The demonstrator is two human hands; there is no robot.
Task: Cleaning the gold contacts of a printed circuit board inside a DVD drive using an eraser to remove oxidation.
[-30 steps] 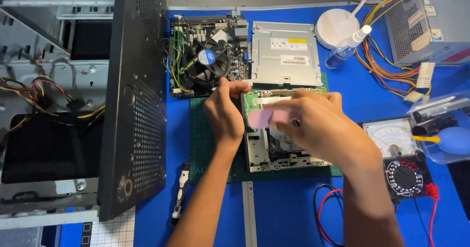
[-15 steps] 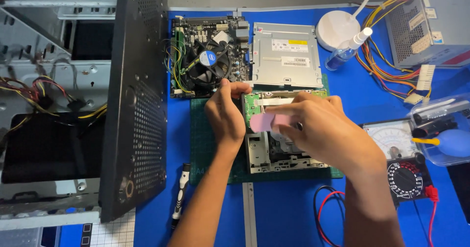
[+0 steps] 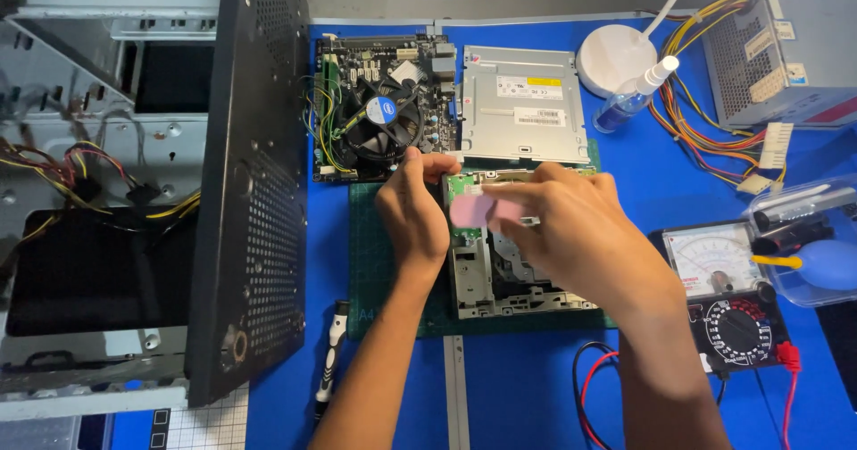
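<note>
The fingertips of the right hand (image 3: 571, 236) are pinched shut on a small pink eraser (image 3: 473, 211), pressing its flat end against the green circuit board (image 3: 466, 185) at the top edge of the opened optical drive (image 3: 500, 271), seemingly so the rubber can scrub the board's contacts; the left hand (image 3: 412, 213) lies just beside it, fingers curled and clamped on the drive's left edge, thumb near the board, apparently to keep the light metal frame from sliding under the rubbing; the drive itself rests on a green cutting mat (image 3: 384, 280), which gives a soft, non-slip bed over the blue table (image 3: 518, 387); further out, a motherboard (image 3: 379, 102) with its round fan sits above the left hand, and a closed silver drive (image 3: 522, 106) lies beside it; a black screwdriver (image 3: 328, 361) rests near the left forearm; an analogue multimeter (image 3: 728, 289) with red and black leads stands to the right; the open computer case (image 3: 178, 182) fills the left side.
</note>
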